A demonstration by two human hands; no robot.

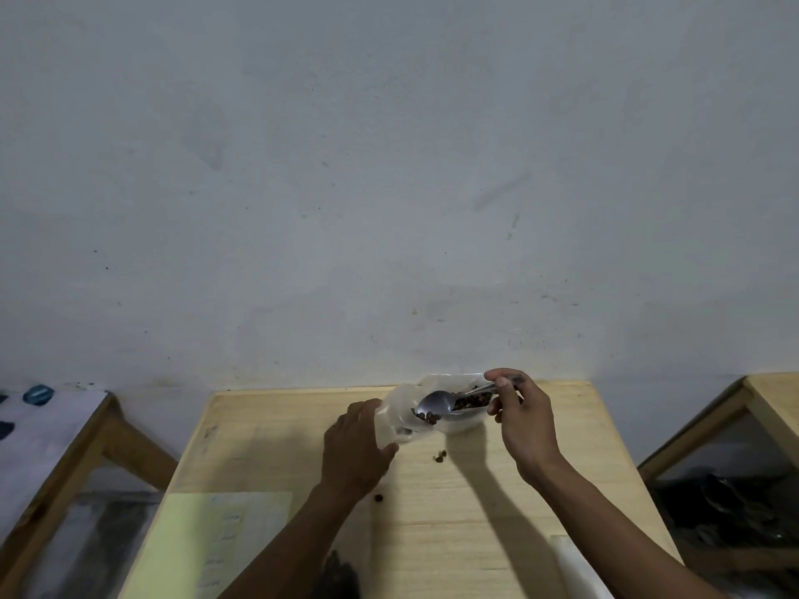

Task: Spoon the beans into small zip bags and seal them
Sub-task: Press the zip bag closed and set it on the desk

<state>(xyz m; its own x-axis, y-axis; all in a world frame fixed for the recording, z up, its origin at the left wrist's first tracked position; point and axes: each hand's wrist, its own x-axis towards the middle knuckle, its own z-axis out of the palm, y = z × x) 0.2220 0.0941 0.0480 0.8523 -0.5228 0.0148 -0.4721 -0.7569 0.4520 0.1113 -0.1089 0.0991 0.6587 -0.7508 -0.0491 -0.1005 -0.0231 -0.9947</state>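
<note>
our right hand (pixel 525 419) pinches the handle of the metal spoon (pixel 434 403) between thumb and fingers, high near its end, and the bowl of the spoon is tipped at the mouth of the small zip bag (pixel 395 415). our left hand (pixel 356 449) holds this bag from the side, fingers curled around the soft plastic, so the mouth stays open toward the spoon. some beans (pixel 428 418) are sliding from the spoon into the bag.

we judge the bag is very light and limp, also a little slippery; it is best to hold it just under the zip strip, where it is stiffer. the beans are small, hard and roll easily (a few spilled beans (pixel 440 456) lie already on the wooden table (pixel 432 533)).

behind the spoon stands a clear bowl (pixel 465 419) with more dark beans inside; how full it is we cannot tell. the bag seems to have only few beans, and it is not yet sealed. a pale green sheet (pixel 207 542) lies near the left front.
</note>
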